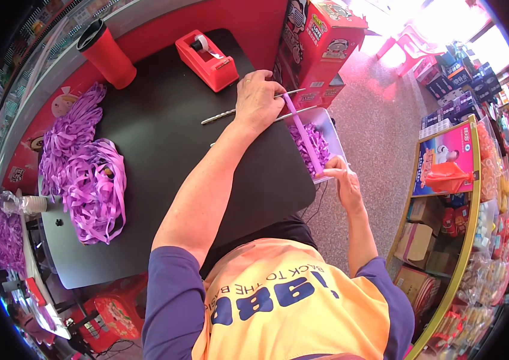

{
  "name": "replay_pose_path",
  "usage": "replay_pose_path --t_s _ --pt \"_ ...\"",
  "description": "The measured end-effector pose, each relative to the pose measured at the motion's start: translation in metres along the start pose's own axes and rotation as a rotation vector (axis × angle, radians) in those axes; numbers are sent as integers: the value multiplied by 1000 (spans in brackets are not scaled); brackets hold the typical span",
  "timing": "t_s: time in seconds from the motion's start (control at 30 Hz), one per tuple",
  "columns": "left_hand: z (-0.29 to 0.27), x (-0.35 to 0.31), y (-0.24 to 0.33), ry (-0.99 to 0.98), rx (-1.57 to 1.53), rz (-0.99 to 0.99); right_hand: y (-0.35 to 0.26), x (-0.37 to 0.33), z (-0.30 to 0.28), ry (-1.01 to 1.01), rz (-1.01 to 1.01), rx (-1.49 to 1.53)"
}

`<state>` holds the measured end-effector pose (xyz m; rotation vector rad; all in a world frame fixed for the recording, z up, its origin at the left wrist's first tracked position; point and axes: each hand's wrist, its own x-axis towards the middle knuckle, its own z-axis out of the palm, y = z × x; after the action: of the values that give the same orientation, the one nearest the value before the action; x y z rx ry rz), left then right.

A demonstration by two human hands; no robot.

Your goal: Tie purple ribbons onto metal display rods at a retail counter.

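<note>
My left hand (258,99) is closed over a thin metal rod (218,117) at the table's right edge. A second rod (299,113) lies roughly parallel to it, its middle hidden under my left arm. Past the edge, a purple ribbon (303,133) stretches from the rod ends toward me. My right hand (343,177) pinches the near end of this ribbon between thumb and fingers. Below the ribbon stands a pale plastic bin (328,123) holding many short purple pieces (309,144). How the ribbon is fixed at the rods is too small to tell.
On the black table (164,138) lie big heaps of purple ribbon (94,186), a red tape dispenser (209,63) and a red cup-shaped container (107,57). Red cartons (320,48) stand beyond the bin. A gold-edged display shelf (470,228) is at right.
</note>
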<state>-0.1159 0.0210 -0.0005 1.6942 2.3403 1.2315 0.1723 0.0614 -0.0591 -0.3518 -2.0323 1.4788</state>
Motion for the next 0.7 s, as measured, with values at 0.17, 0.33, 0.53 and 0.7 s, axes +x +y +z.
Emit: replay_pose_path --t_s 0.17,0.33,0.53,0.7 --pt "-3 -1 0 6 4 -5 -29 24 8 -12 -66 58" --pt "-1 -1 -1 17 -7 -1 -48 55 6 -16 -174 153" --pt "-3 1 0 -42 7 -65 -39 159 -5 -27 -293 387" --pt "-6 1 2 -41 10 -64 -18 249 1 -140 -182 33"
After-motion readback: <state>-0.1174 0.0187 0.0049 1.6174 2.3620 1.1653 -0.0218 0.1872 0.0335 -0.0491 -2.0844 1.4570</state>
